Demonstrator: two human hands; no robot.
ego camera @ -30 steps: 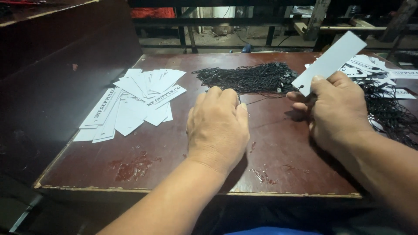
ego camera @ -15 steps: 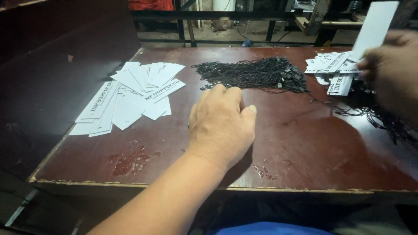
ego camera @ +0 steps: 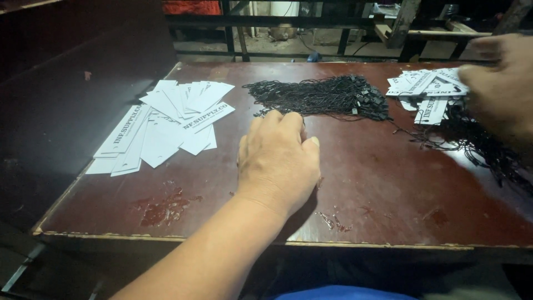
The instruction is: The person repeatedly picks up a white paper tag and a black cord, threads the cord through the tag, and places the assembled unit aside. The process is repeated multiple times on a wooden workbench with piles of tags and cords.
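My left hand (ego camera: 277, 158) lies palm down on the dark red table (ego camera: 388, 183), holding nothing. Its fingertips stop just short of a bundle of black looped strings (ego camera: 322, 95). My right hand (ego camera: 499, 83) is blurred at the right edge, its fingertips at a pile of white paper tags with strings attached (ego camera: 425, 89). Whether it still grips the top tag cannot be made out. To the left lies a fanned spread of plain white tags (ego camera: 166, 119) with dark print.
Loose black strings (ego camera: 488, 150) trail from the right pile toward the table's right edge. The table's front edge (ego camera: 277, 241) is worn, with chipped patches in the surface. Dark metal frames and a floor lie beyond the far edge.
My right hand, which held a white tag up near the centre, has swung right and down to the tag pile. My left hand has stayed put on the table.
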